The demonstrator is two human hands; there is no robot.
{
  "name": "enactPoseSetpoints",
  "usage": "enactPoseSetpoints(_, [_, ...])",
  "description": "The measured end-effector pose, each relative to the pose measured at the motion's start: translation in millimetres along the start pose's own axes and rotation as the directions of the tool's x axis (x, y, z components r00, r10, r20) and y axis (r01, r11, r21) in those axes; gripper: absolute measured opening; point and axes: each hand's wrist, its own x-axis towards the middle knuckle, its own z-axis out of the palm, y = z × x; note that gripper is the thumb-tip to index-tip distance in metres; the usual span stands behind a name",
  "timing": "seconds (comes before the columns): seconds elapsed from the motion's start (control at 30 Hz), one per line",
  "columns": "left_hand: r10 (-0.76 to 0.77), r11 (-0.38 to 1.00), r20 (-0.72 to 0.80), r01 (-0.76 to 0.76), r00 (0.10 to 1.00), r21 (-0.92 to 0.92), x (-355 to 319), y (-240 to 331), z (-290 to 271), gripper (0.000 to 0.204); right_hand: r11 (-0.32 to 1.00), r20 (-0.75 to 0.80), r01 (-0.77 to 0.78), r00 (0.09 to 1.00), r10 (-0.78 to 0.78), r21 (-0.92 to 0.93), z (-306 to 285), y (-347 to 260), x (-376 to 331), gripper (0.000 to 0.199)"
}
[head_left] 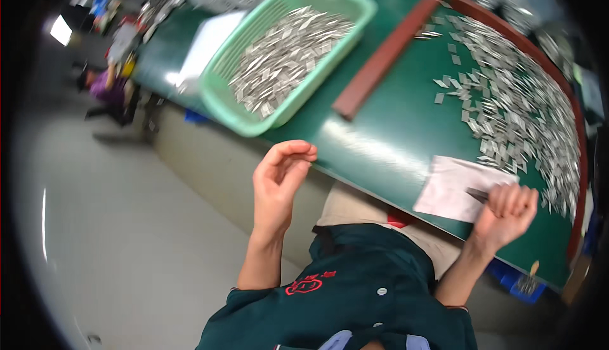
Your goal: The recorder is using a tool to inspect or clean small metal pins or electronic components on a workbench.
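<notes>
My left hand is raised by the near edge of the green table, just below the green plastic basket. Its fingers curl toward the thumb in a pinch; whether anything small is between them cannot be made out. Over the right side of a pale pink cloth, my right hand is closed around a dark, pointed, tweezers-like tool. The tool's tip points left above the cloth. Many small flat silvery metal pieces lie spread on the table beyond the cloth. More such pieces fill the basket.
A reddish-brown bar lies across the table between basket and loose pieces. A curved brown rim borders the right side. White paper lies left of the basket. A small blue bin sits below the table edge. Another person is far left.
</notes>
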Motion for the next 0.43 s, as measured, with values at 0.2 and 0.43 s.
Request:
enactPoseSetpoints(0.2, [-0.246, 0.919, -0.248, 0.144, 0.937, -0.367, -39.7, -33.1, -95.1, 0.022, 0.996, 0.196, 0.039, 0.98, -0.023, -0.077, -8.7, -2.4, 1.6, 0.041])
enactPoseSetpoints(0.43, [-0.013, 0.982, -0.604, 0.124, 0.797, 0.143, -60.2, -100.2, -145.1, 0.021, 0.996, 0.334, -0.022, 0.941, 0.049, -0.083, -21.0, -4.1, 5.1, 0.04])
